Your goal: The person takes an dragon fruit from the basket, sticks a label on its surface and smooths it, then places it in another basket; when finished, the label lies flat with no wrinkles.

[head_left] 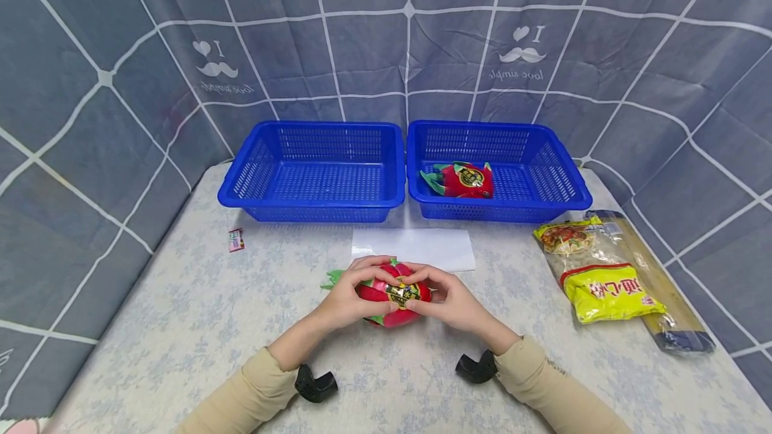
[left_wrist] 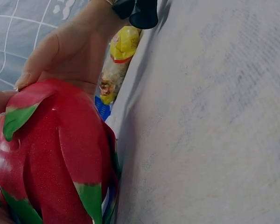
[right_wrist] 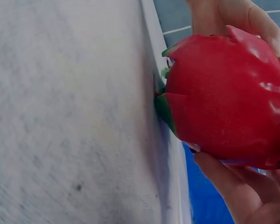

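Both hands hold a red dragon fruit (head_left: 401, 317) with green-tipped scales, low over the middle of the table. My left hand (head_left: 348, 297) curls round its left side, where a green leafy end sticks out past the fingers. From the other side my right hand (head_left: 452, 299) grips it, thumb and fingertips at the black-and-yellow label (head_left: 403, 294). In the left wrist view the dragon fruit (left_wrist: 56, 149) fills the lower left, close by the tabletop. Its smooth red side shows large in the right wrist view. Behind the hands a white sheet (head_left: 416, 246) lies flat on the table.
Two blue baskets stand at the back: the left basket (head_left: 313, 204) and the right basket (head_left: 500, 206), which contains another labelled dragon fruit (head_left: 467, 181). At right lie a yellow-and-clear food bag (head_left: 603, 280) and a long wrapped pack (head_left: 669, 307). A small packet (head_left: 236, 240) lies left.
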{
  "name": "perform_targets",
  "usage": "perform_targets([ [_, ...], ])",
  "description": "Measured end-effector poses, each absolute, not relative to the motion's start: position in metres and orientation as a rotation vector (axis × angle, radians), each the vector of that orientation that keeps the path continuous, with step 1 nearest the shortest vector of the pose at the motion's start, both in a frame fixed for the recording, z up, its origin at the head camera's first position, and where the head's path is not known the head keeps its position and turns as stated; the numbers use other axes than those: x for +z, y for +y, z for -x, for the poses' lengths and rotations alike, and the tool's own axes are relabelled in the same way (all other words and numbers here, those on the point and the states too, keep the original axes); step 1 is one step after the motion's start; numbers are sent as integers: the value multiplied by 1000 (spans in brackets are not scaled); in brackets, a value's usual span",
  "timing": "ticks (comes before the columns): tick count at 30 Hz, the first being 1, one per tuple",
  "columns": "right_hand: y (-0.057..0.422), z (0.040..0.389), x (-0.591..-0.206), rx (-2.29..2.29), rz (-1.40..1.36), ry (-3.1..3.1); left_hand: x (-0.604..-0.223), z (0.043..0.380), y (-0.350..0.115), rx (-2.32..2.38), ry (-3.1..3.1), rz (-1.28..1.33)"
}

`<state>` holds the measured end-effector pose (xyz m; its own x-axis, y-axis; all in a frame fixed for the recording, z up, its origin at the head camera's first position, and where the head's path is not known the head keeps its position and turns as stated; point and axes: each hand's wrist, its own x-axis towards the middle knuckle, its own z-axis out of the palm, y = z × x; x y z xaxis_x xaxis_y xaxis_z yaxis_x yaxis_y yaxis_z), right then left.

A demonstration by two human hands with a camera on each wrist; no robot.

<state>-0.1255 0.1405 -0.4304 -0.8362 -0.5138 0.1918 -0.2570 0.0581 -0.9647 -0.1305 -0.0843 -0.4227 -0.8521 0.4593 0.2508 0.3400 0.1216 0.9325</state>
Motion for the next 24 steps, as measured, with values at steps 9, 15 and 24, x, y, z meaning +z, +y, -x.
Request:
perform_targets([
  [9,142,129,-432,-1857,797,2183,-422,132,-85,1801,2305,-819],
  [15,154,136,-430,-1758,875,2121,-418,135,-88,1831,2175,-752],
  [24,152,133,-430,-1827,894,2045,-423,133,-85,1931,2228,-736],
])
